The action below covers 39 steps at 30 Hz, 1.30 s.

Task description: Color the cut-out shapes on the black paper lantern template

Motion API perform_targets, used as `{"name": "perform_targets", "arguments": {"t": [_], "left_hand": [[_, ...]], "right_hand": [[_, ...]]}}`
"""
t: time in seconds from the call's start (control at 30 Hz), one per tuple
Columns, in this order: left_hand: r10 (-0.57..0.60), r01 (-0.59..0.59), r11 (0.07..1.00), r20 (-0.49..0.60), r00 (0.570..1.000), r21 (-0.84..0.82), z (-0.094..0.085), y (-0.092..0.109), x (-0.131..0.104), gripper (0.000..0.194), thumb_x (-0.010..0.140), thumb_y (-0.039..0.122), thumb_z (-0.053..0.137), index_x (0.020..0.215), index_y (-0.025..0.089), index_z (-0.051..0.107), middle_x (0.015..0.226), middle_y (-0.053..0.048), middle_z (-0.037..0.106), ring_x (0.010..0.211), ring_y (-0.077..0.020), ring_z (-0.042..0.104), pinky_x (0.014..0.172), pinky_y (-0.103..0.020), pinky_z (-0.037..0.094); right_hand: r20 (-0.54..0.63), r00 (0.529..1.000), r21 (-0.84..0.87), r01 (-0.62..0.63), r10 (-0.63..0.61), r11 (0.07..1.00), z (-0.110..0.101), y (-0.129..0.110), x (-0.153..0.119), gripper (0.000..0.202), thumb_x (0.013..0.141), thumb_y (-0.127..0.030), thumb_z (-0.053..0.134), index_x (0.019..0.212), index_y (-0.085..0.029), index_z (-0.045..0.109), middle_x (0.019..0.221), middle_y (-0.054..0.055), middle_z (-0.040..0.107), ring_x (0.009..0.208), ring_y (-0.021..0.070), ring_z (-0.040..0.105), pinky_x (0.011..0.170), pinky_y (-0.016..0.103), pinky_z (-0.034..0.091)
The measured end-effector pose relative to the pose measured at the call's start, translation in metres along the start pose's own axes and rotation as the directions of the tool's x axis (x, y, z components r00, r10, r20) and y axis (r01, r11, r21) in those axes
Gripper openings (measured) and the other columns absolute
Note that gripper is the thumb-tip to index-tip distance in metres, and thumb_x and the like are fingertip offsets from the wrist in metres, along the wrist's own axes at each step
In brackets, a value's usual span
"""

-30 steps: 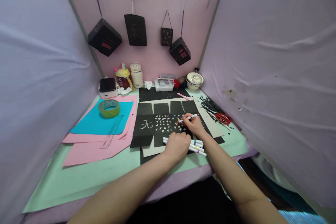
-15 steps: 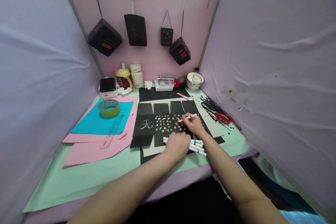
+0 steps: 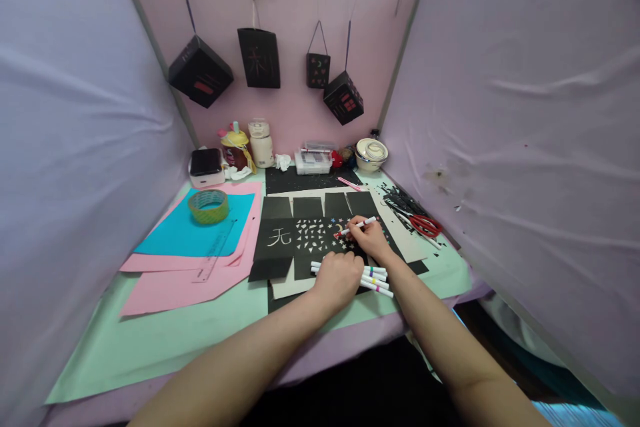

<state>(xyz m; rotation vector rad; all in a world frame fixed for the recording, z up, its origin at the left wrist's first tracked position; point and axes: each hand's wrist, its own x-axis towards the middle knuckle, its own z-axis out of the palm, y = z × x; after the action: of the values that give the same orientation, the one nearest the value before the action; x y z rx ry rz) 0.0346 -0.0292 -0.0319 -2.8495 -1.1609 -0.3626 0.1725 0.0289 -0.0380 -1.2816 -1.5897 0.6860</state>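
A red-tipped white marker [image 3: 363, 223] is pinched in my right hand [image 3: 369, 239], its tip touching the cut-out area of a black card sheet [image 3: 273, 219]. Small triangles, stars, a crescent and a written character show pale in that card. My left hand [image 3: 339, 279] is closed around several white markers [image 3: 376, 275] with coloured bands, resting on the card's lower part. Beneath the card lies a pale board [image 3: 407, 247]. How the fingers of my left hand wrap the markers is partly hidden.
Pink sheets [image 3: 165, 293], a blue sheet [image 3: 165, 233], a tape roll [image 3: 208, 217] and a clear ruler [image 3: 215, 252] lie left. Red-handled scissors [image 3: 425, 225] and black scraps [image 3: 400, 200] are right. Bottles [image 3: 261, 147] and a lidded bowl [image 3: 371, 155] stand behind; black paper lanterns [image 3: 201, 73] hang above.
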Motion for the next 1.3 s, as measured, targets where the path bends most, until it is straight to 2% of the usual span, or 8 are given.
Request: {"name": "perform_targets", "arguments": {"t": [0.13,0.3,0.47,0.63,0.8,1.0,1.3], "left_hand": [[0.001,-0.001,1.0,0.002,1.0,0.007,-0.0013,0.0005,-0.0002,0.01,0.079,0.012,0.042,0.077,0.015,0.051,0.076,-0.006,0.058,0.068,-0.0212,0.055,0.062,-0.035,0.038],[-0.002,0.002,1.0,0.001,1.0,0.005,-0.0017,0.0007,0.0,0.01,0.079,0.012,0.042,0.077,0.015,0.052,0.076,-0.007,0.058,0.069,-0.0212,0.055,0.062,-0.034,0.038],[-0.002,0.002,1.0,-0.008,1.0,0.011,-0.0009,0.0008,-0.0001,0.011,0.079,0.012,0.042,0.077,0.015,0.052,0.075,-0.006,0.058,0.067,-0.0216,0.055,0.061,-0.035,0.038],[0.001,-0.001,1.0,0.006,1.0,0.009,-0.0023,0.0009,-0.0002,0.011,0.079,0.012,0.041,0.077,0.015,0.052,0.076,-0.006,0.058,0.067,-0.0219,0.055,0.06,-0.035,0.038],[-0.006,0.005,1.0,0.027,1.0,0.004,-0.0032,0.0009,0.0002,0.011,0.08,0.011,0.041,0.078,0.015,0.051,0.077,-0.007,0.058,0.069,-0.0212,0.056,0.062,-0.035,0.038],[-0.015,0.015,1.0,0.032,0.999,-0.005,-0.0034,0.0012,0.0001,0.012,0.081,0.011,0.04,0.078,0.014,0.052,0.078,-0.008,0.059,0.071,-0.0211,0.056,0.063,-0.035,0.038],[-0.007,0.007,1.0,0.028,1.0,-0.014,-0.0022,0.0004,-0.0005,0.012,0.081,0.012,0.04,0.079,0.015,0.052,0.078,-0.007,0.058,0.071,-0.0213,0.055,0.064,-0.035,0.038]], "right_hand": [[-0.018,1.0,-0.038,0.011,-0.012,0.999,-0.0004,0.0007,0.0002,0.016,0.075,-0.022,0.045,0.067,-0.018,0.058,0.054,-0.001,0.059,0.052,0.0124,0.056,0.051,0.022,0.043],[-0.011,1.0,0.005,-0.005,0.005,1.0,0.0007,0.0019,0.0006,0.016,0.077,-0.027,0.046,0.07,-0.018,0.058,0.06,0.0,0.062,0.057,0.0135,0.059,0.053,0.022,0.044],[-0.029,0.999,-0.056,0.036,-0.038,0.998,-0.0005,0.0026,0.0008,0.016,0.075,-0.022,0.045,0.065,-0.018,0.057,0.052,-0.002,0.056,0.051,0.0117,0.053,0.049,0.021,0.04],[-0.021,1.0,-0.026,0.013,-0.013,1.0,-0.0005,0.0022,0.0006,0.016,0.076,-0.025,0.045,0.069,-0.018,0.058,0.057,-0.001,0.06,0.053,0.0121,0.054,0.05,0.021,0.041],[-0.019,1.0,-0.026,0.023,-0.024,0.999,-0.0007,0.0007,-0.0001,0.016,0.074,-0.022,0.045,0.065,-0.018,0.057,0.052,-0.002,0.056,0.05,0.0118,0.053,0.049,0.021,0.04],[-0.05,0.999,-0.058,0.01,-0.013,0.998,-0.0004,0.0011,-0.0002,0.019,0.076,-0.027,0.043,0.067,-0.018,0.057,0.057,-0.001,0.059,0.052,0.0121,0.053,0.049,0.022,0.04],[-0.036,0.999,-0.039,0.019,-0.02,0.999,-0.0007,0.0016,-0.0008,0.016,0.074,-0.023,0.044,0.065,-0.018,0.057,0.052,-0.002,0.055,0.05,0.0116,0.052,0.048,0.021,0.039]]}}
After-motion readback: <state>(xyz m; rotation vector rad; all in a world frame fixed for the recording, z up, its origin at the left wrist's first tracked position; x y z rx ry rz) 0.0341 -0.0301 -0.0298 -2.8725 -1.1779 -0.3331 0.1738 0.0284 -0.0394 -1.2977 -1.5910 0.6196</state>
